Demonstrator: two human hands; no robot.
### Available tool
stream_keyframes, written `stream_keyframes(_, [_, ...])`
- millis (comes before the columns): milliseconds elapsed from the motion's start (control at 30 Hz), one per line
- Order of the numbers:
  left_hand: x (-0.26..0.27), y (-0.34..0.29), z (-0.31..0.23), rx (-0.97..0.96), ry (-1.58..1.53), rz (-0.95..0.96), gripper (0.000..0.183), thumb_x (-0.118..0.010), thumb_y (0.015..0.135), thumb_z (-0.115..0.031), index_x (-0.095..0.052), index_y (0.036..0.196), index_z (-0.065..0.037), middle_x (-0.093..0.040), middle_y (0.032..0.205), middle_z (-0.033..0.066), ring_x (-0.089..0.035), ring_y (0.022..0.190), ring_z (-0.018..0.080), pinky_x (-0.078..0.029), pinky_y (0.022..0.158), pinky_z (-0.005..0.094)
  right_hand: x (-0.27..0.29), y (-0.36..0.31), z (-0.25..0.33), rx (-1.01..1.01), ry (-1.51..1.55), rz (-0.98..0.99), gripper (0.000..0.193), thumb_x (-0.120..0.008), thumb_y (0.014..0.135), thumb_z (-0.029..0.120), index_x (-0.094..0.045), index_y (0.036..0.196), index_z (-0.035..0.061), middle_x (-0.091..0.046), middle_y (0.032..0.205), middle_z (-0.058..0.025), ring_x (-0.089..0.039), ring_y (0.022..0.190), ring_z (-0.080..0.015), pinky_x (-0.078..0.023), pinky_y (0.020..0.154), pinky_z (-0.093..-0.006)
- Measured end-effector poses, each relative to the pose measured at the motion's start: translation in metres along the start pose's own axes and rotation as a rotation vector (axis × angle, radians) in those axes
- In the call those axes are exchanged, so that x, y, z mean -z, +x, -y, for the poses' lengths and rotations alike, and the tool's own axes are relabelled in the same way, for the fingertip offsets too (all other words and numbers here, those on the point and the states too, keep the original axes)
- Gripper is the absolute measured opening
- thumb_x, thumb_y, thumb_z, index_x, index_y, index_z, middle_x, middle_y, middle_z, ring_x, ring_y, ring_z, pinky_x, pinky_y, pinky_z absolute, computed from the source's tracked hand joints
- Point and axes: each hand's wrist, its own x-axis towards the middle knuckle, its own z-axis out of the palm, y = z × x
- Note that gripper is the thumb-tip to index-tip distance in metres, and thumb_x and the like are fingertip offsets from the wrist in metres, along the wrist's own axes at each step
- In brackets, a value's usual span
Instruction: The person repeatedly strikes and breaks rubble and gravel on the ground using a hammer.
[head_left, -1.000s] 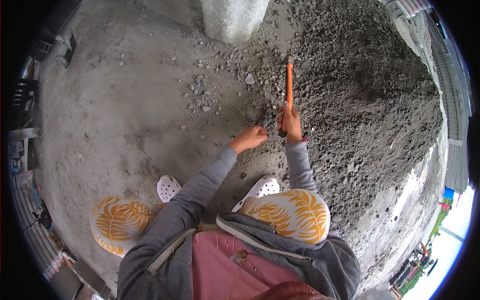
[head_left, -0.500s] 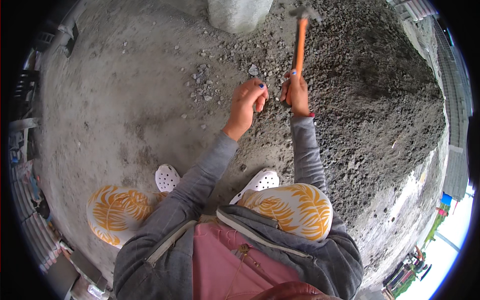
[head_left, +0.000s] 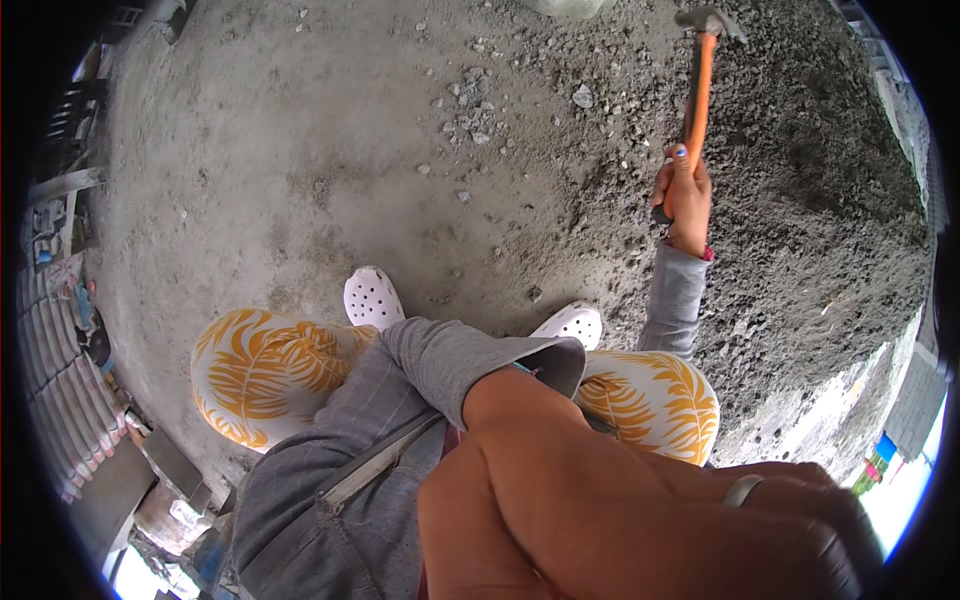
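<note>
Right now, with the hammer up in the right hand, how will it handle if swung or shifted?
The hammer looks stiff and probably top-heavy: its metal head sits far above the right hand, which grips low on the orange handle. It may tend to tip forward. The smooth-looking handle could slip in a loose grip.

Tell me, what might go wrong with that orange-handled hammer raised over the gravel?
The right hand grips the orange-handled hammer low on its handle, head raised; a slip could let it swing off course. The loose grey gravel pile and scattered stones could throw chips if struck, and the left hand, close to the camera, looks bare. The white perforated clogs give the feet little cover from falling pieces.
</note>
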Motion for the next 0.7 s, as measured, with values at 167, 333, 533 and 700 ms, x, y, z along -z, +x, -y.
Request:
stream_keyframes(167, [0.000,-0.004,0.008,0.008,-0.042,-0.034,0.015,-0.045,0.081,-0.018,-0.049,0.068,-0.011,-0.053,0.069,0.0050,-0.050,0.060,0.0141,-0.038,0.059,0.0255,0.009,-0.018,0.049,0.192,0.128,-0.063,0.026,-0.045,0.084,0.027,-0.046,0.088,0.0012,-0.044,0.055,-0.0013,-0.041,0.040,-0.0073,-0.034,0.036,-0.0190])
stream_keyframes(333, [-0.002,-0.005,0.003,0.028,-0.054,-0.055,0.016,-0.045,0.081,-0.018,-0.049,0.066,-0.011,-0.053,0.068,0.0040,-0.050,0.061,0.0137,-0.038,0.060,0.0260,0.005,-0.022,0.081,0.450,0.211,-0.052,0.029,-0.043,0.085,0.027,-0.043,0.093,-0.0009,-0.045,0.056,-0.0040,-0.044,0.045,-0.0104,-0.037,0.042,-0.0223])
stream_keyframes(533, [0.001,-0.010,0.003,0.032,-0.073,-0.059,0.018,-0.044,0.081,-0.017,-0.049,0.064,-0.012,-0.052,0.068,0.0027,-0.050,0.061,0.0132,-0.037,0.062,0.0266,0.018,-0.004,0.094,0.513,0.010,-0.224,0.021,-0.047,0.082,0.016,-0.048,0.091,-0.0021,-0.048,0.065,-0.0039,-0.044,0.047,-0.0087,-0.038,0.043,-0.0214])
stream_keyframes(700, [0.003,-0.008,-0.001,0.045,-0.052,-0.050,0.019,-0.044,0.081,-0.017,-0.049,0.063,-0.012,-0.052,0.067,0.0017,-0.050,0.062,0.0128,-0.037,0.063,0.0271,0.016,0.011,0.084,0.399,0.083,-0.255,0.016,-0.046,0.082,0.015,-0.046,0.088,0.0003,-0.048,0.062,-0.0036,-0.044,0.046,-0.0091,-0.037,0.040,-0.0218])
